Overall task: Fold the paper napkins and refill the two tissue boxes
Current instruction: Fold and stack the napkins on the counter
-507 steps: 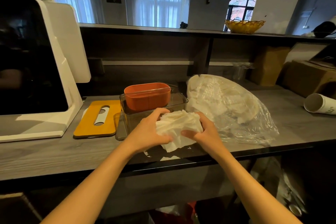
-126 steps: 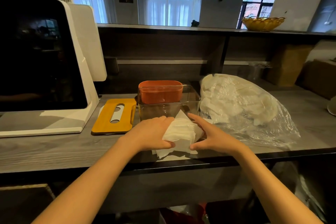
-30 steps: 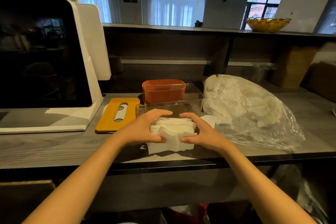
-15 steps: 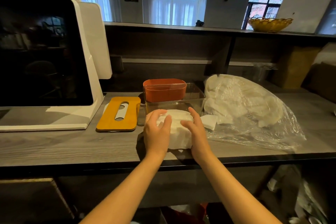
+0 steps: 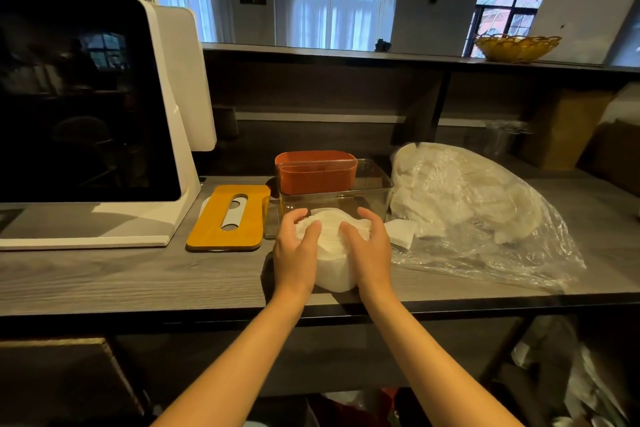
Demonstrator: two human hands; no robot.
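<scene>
Both hands, left hand and right hand, curl their fingers around the folded napkin stack; squeezing evenly should slide it into the clear tissue box.

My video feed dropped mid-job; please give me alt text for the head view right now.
Both hands, left hand and right hand, grip a folded stack of white napkins on the grey counter, just before a clear tissue box holding an orange box. A yellow lid lies left, a plastic napkin bag right.
</scene>
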